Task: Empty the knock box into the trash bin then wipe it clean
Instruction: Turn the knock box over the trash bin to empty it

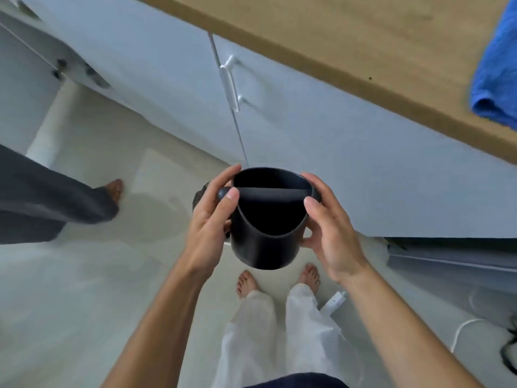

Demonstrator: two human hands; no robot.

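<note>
I hold a black round knock box (264,242) upright in mid-air over the floor, in front of the cabinet doors. A black bar (268,191) spans its open top. My left hand (212,219) grips its left side with the thumb on the bar's end. My right hand (327,228) holds its right side, thumb at the rim. The inside looks dark; I cannot tell what is in it. No trash bin is in view.
A wooden countertop (349,43) runs along the top right with a blue cloth (495,77) on it. Below are white cabinet doors with a white handle (229,82). Another person's dark trouser leg and bare foot (112,191) stand at left. White cables (464,329) lie on the floor at right.
</note>
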